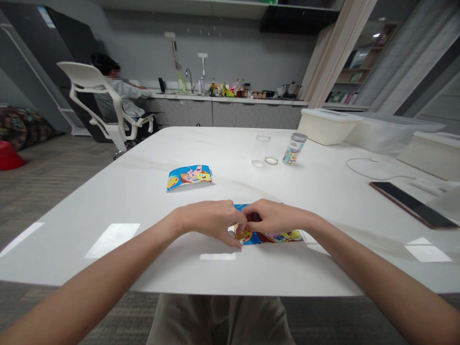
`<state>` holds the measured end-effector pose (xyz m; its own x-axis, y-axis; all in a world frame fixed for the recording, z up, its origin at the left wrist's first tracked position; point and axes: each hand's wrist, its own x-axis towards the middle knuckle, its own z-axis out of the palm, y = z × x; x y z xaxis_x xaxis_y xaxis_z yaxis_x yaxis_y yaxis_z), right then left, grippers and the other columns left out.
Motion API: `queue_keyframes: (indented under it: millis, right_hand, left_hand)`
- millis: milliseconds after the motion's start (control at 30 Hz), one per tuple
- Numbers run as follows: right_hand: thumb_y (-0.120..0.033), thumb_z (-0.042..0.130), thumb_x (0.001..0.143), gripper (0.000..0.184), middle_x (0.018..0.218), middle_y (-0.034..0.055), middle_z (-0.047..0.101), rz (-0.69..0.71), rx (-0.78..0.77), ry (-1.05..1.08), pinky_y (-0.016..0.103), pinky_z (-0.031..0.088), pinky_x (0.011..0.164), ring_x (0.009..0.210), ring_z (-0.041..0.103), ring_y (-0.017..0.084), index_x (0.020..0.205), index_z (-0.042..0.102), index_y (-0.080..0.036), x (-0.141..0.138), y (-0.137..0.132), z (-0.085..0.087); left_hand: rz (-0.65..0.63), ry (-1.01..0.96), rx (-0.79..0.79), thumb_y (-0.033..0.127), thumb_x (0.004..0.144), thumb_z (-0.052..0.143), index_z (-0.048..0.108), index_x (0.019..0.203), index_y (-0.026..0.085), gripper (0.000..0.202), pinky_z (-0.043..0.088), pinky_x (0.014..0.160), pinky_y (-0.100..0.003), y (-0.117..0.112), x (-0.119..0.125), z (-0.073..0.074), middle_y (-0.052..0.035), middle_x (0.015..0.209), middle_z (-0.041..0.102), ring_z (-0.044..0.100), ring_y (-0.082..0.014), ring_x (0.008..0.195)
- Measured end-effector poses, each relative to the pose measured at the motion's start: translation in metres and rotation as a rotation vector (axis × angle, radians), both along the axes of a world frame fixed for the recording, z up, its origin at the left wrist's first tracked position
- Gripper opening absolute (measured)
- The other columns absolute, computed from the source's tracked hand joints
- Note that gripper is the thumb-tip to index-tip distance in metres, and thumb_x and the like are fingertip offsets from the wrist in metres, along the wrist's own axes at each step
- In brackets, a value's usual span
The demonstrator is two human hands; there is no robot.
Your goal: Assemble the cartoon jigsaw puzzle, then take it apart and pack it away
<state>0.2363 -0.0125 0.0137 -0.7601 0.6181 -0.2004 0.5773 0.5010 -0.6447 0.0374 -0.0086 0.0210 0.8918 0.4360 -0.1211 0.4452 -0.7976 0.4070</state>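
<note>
Field note: at lower centre of the frame, the left hand (210, 221) and right hand (276, 216) met, fingers (238, 242) pinched together on a small gold-coloured piece (240, 234) at the end of a cartoon-printed packet (275, 237) flat on the white table (118, 206), a 2nd packet (189, 177) lying beyond.

The printed sheet (189, 178) is bright blue with pink, yellow and red cartoon figures.
</note>
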Motion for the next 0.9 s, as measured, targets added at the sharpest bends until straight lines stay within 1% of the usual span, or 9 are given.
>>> queue_keyframes:
  millis: [133, 300, 433, 500, 567, 700, 767, 833, 900]
  right_hand:
    - [-0.024, 0.053, 0.083, 0.02, 0.08, 0.0028, 0.07, -0.007, -0.007, -0.014, 0.022, 0.04, 0.059, 0.066, 0.057, 0.012, 0.09, 0.071, -0.017, 0.0, -0.001, 0.001]
    - [-0.022, 0.053, 0.082, 0.017, 0.072, 0.0009, 0.066, -0.013, 0.005, -0.025, 0.022, 0.038, 0.057, 0.061, 0.054, 0.011, 0.083, 0.069, -0.016, -0.002, -0.002, 0.002]
    - [-0.021, 0.053, 0.082, 0.016, 0.068, -0.0001, 0.063, -0.018, 0.012, -0.031, 0.022, 0.037, 0.056, 0.058, 0.051, 0.01, 0.082, 0.068, -0.016, -0.003, -0.002, 0.004]
    - [-0.021, 0.053, 0.082, 0.016, 0.068, 0.0001, 0.063, -0.023, 0.014, -0.035, 0.022, 0.037, 0.055, 0.058, 0.05, 0.01, 0.081, 0.068, -0.016, -0.004, -0.003, 0.004]
    - [-0.022, 0.054, 0.082, 0.016, 0.069, 0.0006, 0.064, -0.02, 0.008, -0.026, 0.022, 0.037, 0.055, 0.059, 0.051, 0.01, 0.081, 0.068, -0.016, -0.004, -0.004, 0.004]
    - [-0.021, 0.054, 0.081, 0.017, 0.077, 0.0017, 0.068, -0.018, 0.005, 0.063, 0.022, 0.041, 0.059, 0.064, 0.056, 0.011, 0.087, 0.069, -0.017, 0.003, 0.002, 0.004]
    - [-0.023, 0.053, 0.081, 0.016, 0.073, 0.0013, 0.067, -0.133, 0.063, 0.117, 0.022, 0.041, 0.056, 0.061, 0.056, 0.011, 0.085, 0.068, -0.017, 0.011, 0.013, 0.004]
    - [-0.025, 0.055, 0.081, 0.014, 0.065, 0.0008, 0.063, -0.381, 0.197, 0.188, 0.023, 0.04, 0.055, 0.058, 0.055, 0.011, 0.08, 0.066, -0.016, 0.02, 0.027, 0.001]
    - [-0.027, 0.055, 0.082, 0.015, 0.059, -0.0003, 0.06, -0.599, 0.33, 0.264, 0.024, 0.04, 0.055, 0.055, 0.054, 0.012, 0.08, 0.065, -0.016, 0.029, 0.043, -0.003]
  left_hand:
    - [-0.047, -0.009, -0.004, 0.03, 0.075, 0.074, 0.075, 0.089, 0.022, 0.017, 0.027, 0.047, -0.02, 0.0, -0.001, 0.003, 0.0037, 0.057, 0.056, 0.043, -0.0078, 0.049]
    - [-0.117, -0.029, -0.072, 0.027, 0.08, 0.07, 0.076, 0.093, 0.021, 0.015, 0.028, 0.049, -0.022, 0.0, -0.002, 0.008, 0.0025, 0.059, 0.063, 0.038, -0.0066, 0.046]
    - [-0.166, -0.015, -0.11, 0.02, 0.082, 0.066, 0.076, 0.085, 0.021, 0.011, 0.028, 0.049, -0.021, -0.001, 0.001, 0.009, 0.0023, 0.062, 0.065, 0.036, -0.0065, 0.047]
    - [-0.165, -0.011, -0.111, 0.019, 0.081, 0.066, 0.075, 0.083, 0.021, 0.01, 0.028, 0.049, -0.021, -0.002, 0.002, 0.009, 0.0034, 0.061, 0.062, 0.037, -0.0062, 0.048]
    - [-0.144, -0.011, -0.083, 0.021, 0.079, 0.069, 0.074, 0.086, 0.021, 0.009, 0.028, 0.048, -0.02, -0.002, 0.001, 0.008, 0.0046, 0.059, 0.058, 0.04, -0.0066, 0.049]
    - [-0.051, -0.031, 0.045, 0.034, 0.078, 0.068, 0.069, 0.093, 0.02, 0.02, 0.032, 0.051, -0.02, 0.005, -0.007, 0.005, 0.0056, 0.057, 0.051, 0.046, -0.0089, 0.052]
    - [0.005, -0.033, 0.174, 0.039, 0.083, 0.06, 0.065, 0.094, 0.019, 0.023, 0.037, 0.055, -0.022, 0.01, -0.011, 0.002, 0.003, 0.064, 0.056, 0.05, -0.0111, 0.056]
    - [0.076, -0.037, 0.354, 0.04, 0.088, 0.052, 0.061, 0.1, 0.017, 0.028, 0.043, 0.064, -0.027, 0.015, -0.013, -0.001, -0.0034, 0.081, 0.063, 0.057, -0.0157, 0.068]
    - [0.135, -0.07, 0.498, 0.042, 0.092, 0.044, 0.058, 0.107, 0.016, 0.033, 0.047, 0.076, -0.034, 0.016, -0.011, -0.005, -0.0105, 0.102, 0.063, 0.06, -0.0214, 0.085]
